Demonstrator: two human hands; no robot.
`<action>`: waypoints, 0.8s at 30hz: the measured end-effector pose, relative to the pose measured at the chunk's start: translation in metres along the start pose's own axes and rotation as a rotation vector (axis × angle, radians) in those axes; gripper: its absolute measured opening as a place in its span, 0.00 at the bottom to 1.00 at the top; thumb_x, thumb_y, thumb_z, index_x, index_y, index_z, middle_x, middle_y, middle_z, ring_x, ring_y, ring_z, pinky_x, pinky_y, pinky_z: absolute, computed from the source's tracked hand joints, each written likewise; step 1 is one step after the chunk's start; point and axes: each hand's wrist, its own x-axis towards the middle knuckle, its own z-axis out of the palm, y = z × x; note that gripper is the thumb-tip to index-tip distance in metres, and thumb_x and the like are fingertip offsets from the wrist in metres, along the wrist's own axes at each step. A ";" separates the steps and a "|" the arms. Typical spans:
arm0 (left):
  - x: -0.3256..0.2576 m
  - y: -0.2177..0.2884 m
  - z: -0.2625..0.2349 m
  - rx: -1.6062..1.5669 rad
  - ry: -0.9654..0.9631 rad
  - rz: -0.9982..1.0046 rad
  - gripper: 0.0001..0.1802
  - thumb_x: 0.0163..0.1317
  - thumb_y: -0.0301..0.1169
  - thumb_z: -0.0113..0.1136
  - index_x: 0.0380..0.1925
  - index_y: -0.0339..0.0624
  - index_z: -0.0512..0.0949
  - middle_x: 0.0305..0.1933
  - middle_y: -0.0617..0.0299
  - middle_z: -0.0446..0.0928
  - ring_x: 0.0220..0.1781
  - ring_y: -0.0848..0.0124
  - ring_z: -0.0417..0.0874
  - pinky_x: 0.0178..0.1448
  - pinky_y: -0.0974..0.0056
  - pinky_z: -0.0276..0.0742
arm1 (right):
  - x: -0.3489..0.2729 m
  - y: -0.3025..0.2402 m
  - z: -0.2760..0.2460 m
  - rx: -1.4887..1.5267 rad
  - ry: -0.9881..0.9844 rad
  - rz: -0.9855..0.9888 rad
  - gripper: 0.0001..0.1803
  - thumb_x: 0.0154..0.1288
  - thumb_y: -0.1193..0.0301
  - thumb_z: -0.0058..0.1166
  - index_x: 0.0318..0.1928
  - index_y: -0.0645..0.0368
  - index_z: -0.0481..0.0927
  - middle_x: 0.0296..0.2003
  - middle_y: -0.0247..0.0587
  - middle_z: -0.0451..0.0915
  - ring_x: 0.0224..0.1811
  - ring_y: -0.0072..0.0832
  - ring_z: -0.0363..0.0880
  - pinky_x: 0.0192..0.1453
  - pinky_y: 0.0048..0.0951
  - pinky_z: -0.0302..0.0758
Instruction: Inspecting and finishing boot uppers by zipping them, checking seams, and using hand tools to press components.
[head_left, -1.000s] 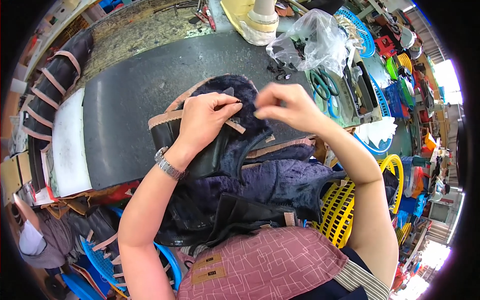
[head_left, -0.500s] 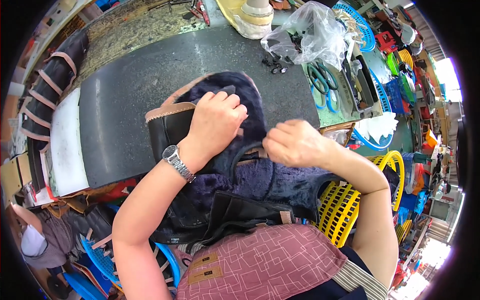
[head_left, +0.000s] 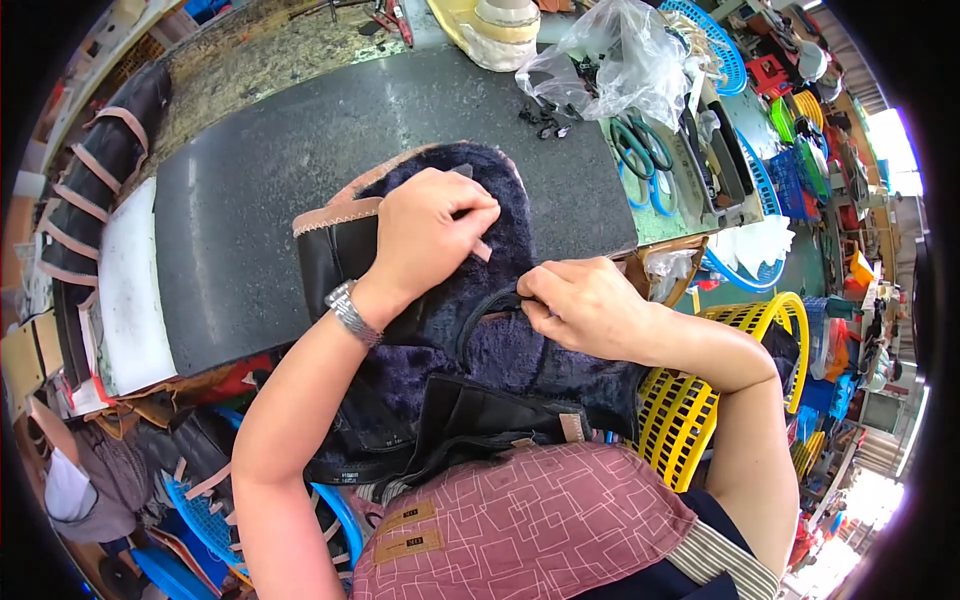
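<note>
First, far L: curved blk leather pcs w/ pale-pink zigzag-cut strips. Next, flat white board; then dk-grey flat work mat. Ctr: blk leather pc w/ navy plush lining, pink zigzag trim at top L, lying on mat's near edge, part over it. Below it, nearer the apron: second blk leather/navy plush pc. Silver metal wristwatch on L wrist. L hand: over the lining, closed, thumb to index; can't tell if anything's held. Small pale-pink tab just below its fingertips. R hand: closed, gripping lining's dk edge betw. thumb & fingers. Beyond: clear plastic bag, teal-handled scissors. Far R, beside R forearm: yellow slotted plastic basket.
</note>
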 end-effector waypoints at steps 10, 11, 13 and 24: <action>0.019 0.056 -0.074 0.308 0.259 0.090 0.04 0.49 0.22 0.64 0.27 0.41 0.83 0.28 0.63 0.79 0.26 0.69 0.80 0.30 0.69 0.76 | 0.063 0.010 0.007 0.695 0.428 0.323 0.06 0.60 0.75 0.56 0.36 0.64 0.74 0.29 0.38 0.78 0.33 0.18 0.75 0.40 0.22 0.72; 0.017 0.058 -0.079 0.531 0.278 0.191 0.05 0.46 0.23 0.64 0.26 0.43 0.82 0.27 0.64 0.77 0.27 0.68 0.79 0.30 0.68 0.75 | 0.069 0.012 0.009 0.777 0.428 0.335 0.06 0.61 0.76 0.56 0.37 0.64 0.74 0.29 0.36 0.78 0.33 0.17 0.74 0.40 0.22 0.73; 0.009 0.060 -0.084 0.767 0.289 0.302 0.05 0.42 0.25 0.63 0.23 0.45 0.80 0.25 0.65 0.75 0.28 0.68 0.77 0.30 0.65 0.73 | 0.078 0.008 0.008 0.794 0.389 0.361 0.07 0.61 0.76 0.55 0.38 0.66 0.73 0.30 0.34 0.78 0.34 0.15 0.74 0.39 0.21 0.73; -0.013 0.046 -0.089 -0.825 0.136 -0.527 0.06 0.58 0.27 0.62 0.34 0.36 0.81 0.30 0.67 0.79 0.28 0.85 0.75 0.28 0.80 0.69 | 0.080 -0.021 -0.021 0.521 0.320 -0.077 0.25 0.61 0.79 0.49 0.58 0.60 0.60 0.28 0.45 0.78 0.32 0.40 0.80 0.37 0.34 0.74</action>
